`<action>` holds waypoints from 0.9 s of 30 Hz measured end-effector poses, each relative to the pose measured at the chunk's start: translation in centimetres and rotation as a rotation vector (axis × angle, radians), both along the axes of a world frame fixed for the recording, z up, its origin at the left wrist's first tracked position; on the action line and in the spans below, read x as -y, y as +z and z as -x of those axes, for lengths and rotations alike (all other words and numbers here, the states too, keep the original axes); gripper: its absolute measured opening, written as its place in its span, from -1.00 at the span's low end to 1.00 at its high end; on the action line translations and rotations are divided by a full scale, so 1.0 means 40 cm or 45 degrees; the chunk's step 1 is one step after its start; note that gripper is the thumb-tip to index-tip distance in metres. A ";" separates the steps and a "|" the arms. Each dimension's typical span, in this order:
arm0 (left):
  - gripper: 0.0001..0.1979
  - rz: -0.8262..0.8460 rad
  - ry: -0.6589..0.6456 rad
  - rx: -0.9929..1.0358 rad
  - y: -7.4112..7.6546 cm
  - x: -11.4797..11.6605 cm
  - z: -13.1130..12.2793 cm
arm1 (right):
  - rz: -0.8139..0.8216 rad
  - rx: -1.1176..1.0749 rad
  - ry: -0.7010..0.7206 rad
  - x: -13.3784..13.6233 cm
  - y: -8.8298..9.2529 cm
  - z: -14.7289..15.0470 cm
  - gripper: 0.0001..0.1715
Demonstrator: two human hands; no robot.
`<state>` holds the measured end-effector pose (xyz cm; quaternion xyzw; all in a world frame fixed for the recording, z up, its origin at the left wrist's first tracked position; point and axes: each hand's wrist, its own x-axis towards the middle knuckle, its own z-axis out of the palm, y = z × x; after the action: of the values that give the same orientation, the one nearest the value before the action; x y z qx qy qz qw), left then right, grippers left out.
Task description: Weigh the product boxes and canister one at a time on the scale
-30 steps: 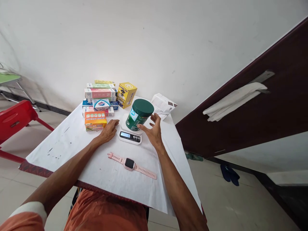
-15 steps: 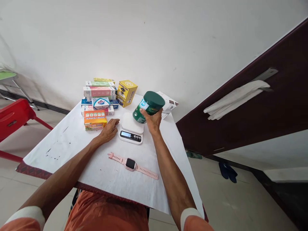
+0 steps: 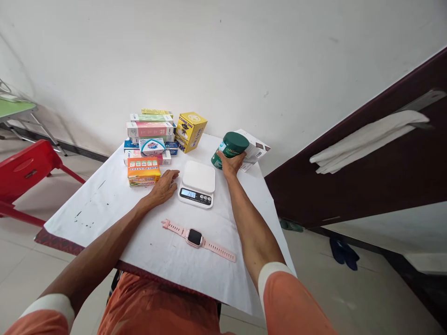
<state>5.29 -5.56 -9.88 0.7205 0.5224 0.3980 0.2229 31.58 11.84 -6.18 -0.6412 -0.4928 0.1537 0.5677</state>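
Observation:
My right hand (image 3: 232,164) is wrapped round a dark green jar (image 3: 233,143) with a green lid, slightly tilted at the back right of the table. The white kitchen scale (image 3: 199,177) stands left of the jar, its pan bare and its small display lit. Flat on the cloth, my left hand (image 3: 164,187) rests open with fingers stretched out, between the scale and an orange box (image 3: 143,173); it holds nothing. A pink-strapped smartwatch (image 3: 194,237) lies spread out in front of the scale.
Several stacked cartons (image 3: 150,128) stand at the back left, beside a yellow box (image 3: 190,132). A white box (image 3: 254,148) sits behind the jar. A red chair (image 3: 30,172) is left of the table, and a dark door (image 3: 366,163) with a white cloth on its handle is at right.
The jar has moved right, away from above the scale, in my right hand. The scale's pan now shows in full. My left hand stays beside the scale; the view has shifted slightly.

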 end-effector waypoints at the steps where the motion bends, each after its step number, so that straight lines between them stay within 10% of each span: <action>1: -0.53 0.000 0.004 -0.004 0.000 0.000 0.000 | 0.015 0.014 -0.029 -0.006 0.004 0.002 0.04; 22: -0.57 0.022 0.010 0.021 0.006 0.004 -0.010 | 0.286 0.071 -0.136 -0.020 0.020 -0.013 0.16; 27: -0.59 0.034 0.016 0.039 0.001 0.003 -0.013 | -0.079 0.364 0.075 0.028 0.048 0.062 0.03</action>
<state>5.83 -5.68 -9.85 0.7079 0.5286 0.4035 0.2380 29.09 10.72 -4.26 -0.6239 -0.5919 0.0620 0.5065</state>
